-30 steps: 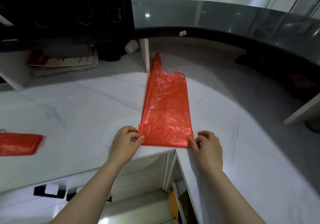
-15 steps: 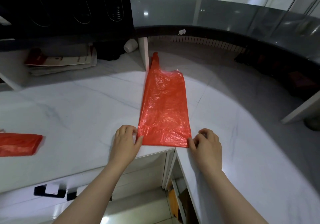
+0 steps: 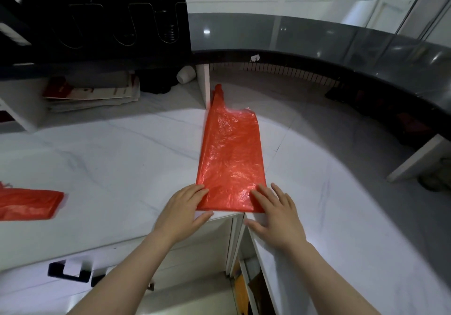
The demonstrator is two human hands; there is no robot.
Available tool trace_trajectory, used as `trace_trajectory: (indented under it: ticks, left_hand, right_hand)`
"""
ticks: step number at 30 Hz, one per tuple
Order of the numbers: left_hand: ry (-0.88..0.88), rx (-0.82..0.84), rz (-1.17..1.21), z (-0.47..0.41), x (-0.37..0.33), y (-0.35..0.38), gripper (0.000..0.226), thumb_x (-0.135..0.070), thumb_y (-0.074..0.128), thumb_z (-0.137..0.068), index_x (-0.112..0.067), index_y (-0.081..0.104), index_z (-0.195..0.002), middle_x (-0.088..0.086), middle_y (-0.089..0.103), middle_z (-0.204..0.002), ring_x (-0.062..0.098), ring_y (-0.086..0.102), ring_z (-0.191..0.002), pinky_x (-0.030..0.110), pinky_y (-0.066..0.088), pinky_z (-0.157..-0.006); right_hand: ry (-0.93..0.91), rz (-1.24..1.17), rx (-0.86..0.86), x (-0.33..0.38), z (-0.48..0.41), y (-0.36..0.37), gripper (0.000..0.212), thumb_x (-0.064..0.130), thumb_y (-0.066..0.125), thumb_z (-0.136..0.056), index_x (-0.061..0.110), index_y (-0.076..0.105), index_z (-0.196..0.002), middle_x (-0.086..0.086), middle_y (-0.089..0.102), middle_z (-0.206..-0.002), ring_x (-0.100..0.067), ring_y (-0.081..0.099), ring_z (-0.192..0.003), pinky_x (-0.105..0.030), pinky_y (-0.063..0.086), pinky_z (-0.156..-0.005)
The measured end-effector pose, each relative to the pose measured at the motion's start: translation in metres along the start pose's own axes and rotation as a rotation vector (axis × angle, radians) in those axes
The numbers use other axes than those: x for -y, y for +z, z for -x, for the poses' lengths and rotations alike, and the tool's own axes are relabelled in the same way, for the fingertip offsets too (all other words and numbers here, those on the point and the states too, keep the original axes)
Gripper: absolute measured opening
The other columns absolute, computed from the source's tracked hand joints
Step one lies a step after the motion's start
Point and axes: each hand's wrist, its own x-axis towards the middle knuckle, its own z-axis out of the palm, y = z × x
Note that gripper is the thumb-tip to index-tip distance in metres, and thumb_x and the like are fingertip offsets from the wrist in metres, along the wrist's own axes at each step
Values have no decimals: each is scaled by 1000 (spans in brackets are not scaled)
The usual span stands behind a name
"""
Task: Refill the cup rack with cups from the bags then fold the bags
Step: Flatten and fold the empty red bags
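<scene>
A red plastic bag [image 3: 230, 153] lies flat on the white marble counter [image 3: 109, 158], folded into a long strip that runs away from me, its handles at the far end. My left hand [image 3: 185, 207] lies flat with straight fingers on the bag's near left corner. My right hand [image 3: 275, 209] presses flat on the near right corner, fingers spread. A second red bag [image 3: 26, 203], folded, sits at the counter's left edge. The black cup rack [image 3: 97, 14] stands at the back left.
A stack of papers and booklets [image 3: 92, 95] lies under the rack, with a white cup [image 3: 185, 75] on its side beside it. A dark raised counter [image 3: 317, 46] curves along the back and right. An open gap between cabinets [image 3: 244, 278] drops below the bag's near end.
Both hands have opened from pinching the bag's near corners to lying flat on them. The view has tilted up a little.
</scene>
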Motion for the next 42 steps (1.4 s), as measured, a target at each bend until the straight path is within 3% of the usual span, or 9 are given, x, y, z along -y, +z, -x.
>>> trace_trajectory:
  ticks: [5,10,14,18,24,28,31,36,42]
  left_hand:
    - [91,-8,-34,6,2,-1,84,-70,58,-73,-20,43,-139,1,45,-138,19,42,-128,35,31,-108]
    - [264,-181,-24,8,3,1,57,-50,74,-69,-13,64,-111,3,62,-109,20,61,-99,35,51,-88]
    - [142,-179,134,9,2,-4,37,-36,58,-74,-16,68,-103,-3,64,-102,15,60,-95,31,50,-85]
    - [-109,-203,320,5,5,-6,28,-18,59,-73,-23,71,-98,-14,61,-92,4,54,-92,16,43,-82]
    - [-163,-120,277,-3,11,-3,28,-19,68,-75,-30,70,-101,-20,52,-86,1,47,-89,19,42,-77]
    - [-192,-151,287,-6,11,-1,10,-21,70,-77,-30,66,-80,-18,51,-78,2,47,-81,22,39,-67]
    - [-239,-163,306,-7,11,1,29,-24,69,-79,-38,49,-64,-17,51,-75,-1,47,-81,19,34,-63]
    - [-300,-165,313,-7,11,0,23,-30,68,-81,-31,52,-65,-16,52,-83,-1,43,-86,13,34,-69]
    - [-350,-182,306,-9,6,-1,22,-34,60,-88,-28,62,-67,-15,52,-84,4,42,-90,19,32,-72]
  right_hand:
    - [-26,17,3,-1,1,-3,94,83,40,-69,36,22,-148,11,31,-146,-14,18,-138,-45,3,-118]
    - [-41,-3,-82,-1,4,0,84,79,43,-72,34,34,-142,8,40,-132,-14,29,-128,-50,16,-114]
    - [-17,-91,-115,-3,5,3,79,71,54,-71,38,32,-140,13,43,-131,-11,30,-126,-49,18,-115]
    - [19,-125,-207,-3,3,6,54,62,57,-75,37,53,-123,17,52,-119,-5,37,-114,-41,28,-110]
    - [173,-362,-307,-3,-1,9,16,51,64,-78,42,69,-90,36,53,-96,5,46,-97,-25,47,-82]
    - [193,-456,-325,0,-1,9,9,52,67,-75,49,69,-83,34,55,-96,4,50,-94,-20,45,-74]
    - [277,-504,-331,-2,-2,7,10,49,65,-75,41,62,-70,36,44,-103,3,46,-101,-13,39,-76]
    - [330,-452,-297,-6,-4,7,14,42,59,-84,28,59,-85,20,35,-105,-6,37,-115,-19,36,-89]
    - [344,-379,-275,-1,-5,2,23,41,53,-90,24,53,-75,12,35,-104,-8,35,-117,-19,30,-87]
